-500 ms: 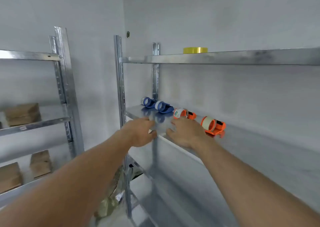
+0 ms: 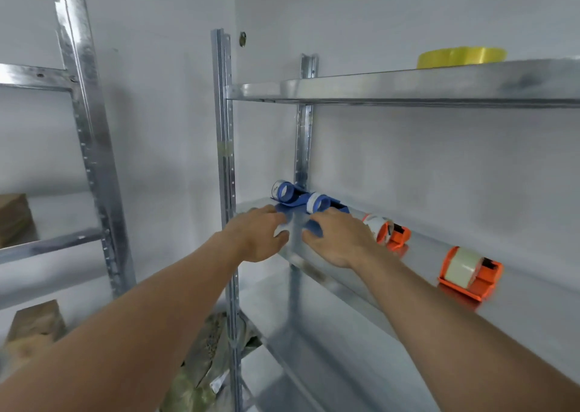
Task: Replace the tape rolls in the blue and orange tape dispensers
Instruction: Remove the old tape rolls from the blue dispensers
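The left hand (image 2: pixel 259 234) reaches over the front lip of the middle shelf (image 2: pixel 329 264), palm down, fingers loosely spread and clamped on nothing. At its 3 o'clock, just beside it, the right hand (image 2: pixel 337 239) lies the same way, fingers apart and empty, its fingertips close to the nearer blue tape dispenser (image 2: pixel 323 204); whether they touch it cannot be told. The farther blue tape dispenser (image 2: pixel 287 193) sits at 11 o'clock from that one, against the rear upright. At 3 o'clock of the right hand stands an orange tape dispenser (image 2: pixel 389 231), partly hidden by the wrist, and at 4 o'clock, well apart, a second orange tape dispenser (image 2: pixel 469 275) with a pale roll. On the top shelf (image 2: pixel 408 86), at 1 o'clock, lies a yellow tape roll (image 2: pixel 461 57). At 9 o'clock, a neighbouring rack (image 2: pixel 84 123) holds brown boxes (image 2: pixel 15 220).
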